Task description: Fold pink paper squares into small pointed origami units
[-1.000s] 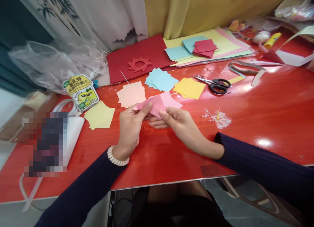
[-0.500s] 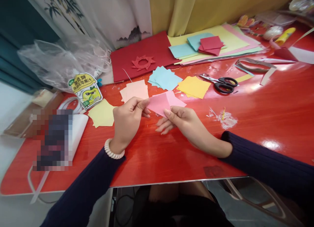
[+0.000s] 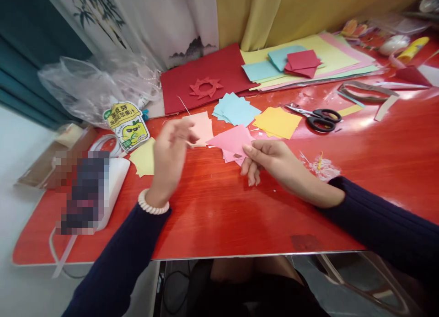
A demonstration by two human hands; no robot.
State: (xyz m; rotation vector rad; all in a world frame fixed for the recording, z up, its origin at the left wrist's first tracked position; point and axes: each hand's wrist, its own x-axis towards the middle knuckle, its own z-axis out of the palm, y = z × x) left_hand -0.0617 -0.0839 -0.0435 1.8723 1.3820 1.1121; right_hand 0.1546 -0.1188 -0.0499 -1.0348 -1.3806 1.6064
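Partly behind the right hand (image 3: 275,160), pink paper (image 3: 232,140) in its pinching grip; left hand (image 3: 169,156) blurred, grip unclear.

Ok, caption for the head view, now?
Right hand holding pink paper, left hand apart from it; scissors and yellow squares beyond on the red table.

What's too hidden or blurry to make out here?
Head view:
- Left hand: fingers' exact pose, motion blur.
- Lower pink sheets: count, under the held pink sheet and right hand.
- Peach sheets: one side, behind the left hand.
- Dark object: what it is, pixelated.
- White shreds: separate pieces, too small.
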